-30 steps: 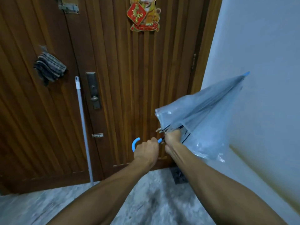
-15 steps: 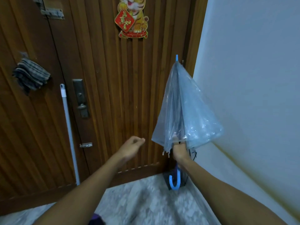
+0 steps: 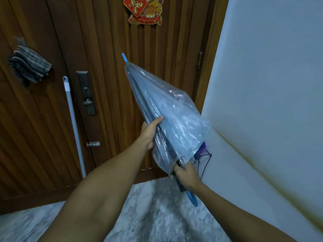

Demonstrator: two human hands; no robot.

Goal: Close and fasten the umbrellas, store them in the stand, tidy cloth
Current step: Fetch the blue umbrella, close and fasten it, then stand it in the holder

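I have the clear plastic umbrella with its blue tip and blue hooked handle (image 3: 167, 119) held between my two hands, in front of the brown slatted wooden door (image 3: 108, 67). My right hand (image 3: 187, 177) is closed around the shaft just below the canopy's loose hem, with the blue hook (image 3: 192, 199) poking out beneath my wrist. My left hand (image 3: 151, 131) lies flat and mostly open against the near side of the canopy, palm pressed to the plastic, thumb stretched up along it rather than wrapped round. The canopy is collapsed but baggy, billowing out on the side away from my left hand, so I judge the job now is to gather and wind it tight before fastening. To do that well I should keep the right hand firm as an anchor, turn the shaft with it, and let the left hand smooth the folds one way round the ribs so no plastic bunches; I cannot make out a fastening strap from here. The umbrella's long axis runs on a slant: tip up and away past my left hand, leaning left towards the door, handle down by my right. Just beyond my right hand, against the pale wall (image 3: 262, 84), dark thin wires with something purple (image 3: 203, 154) show, possibly the stand.
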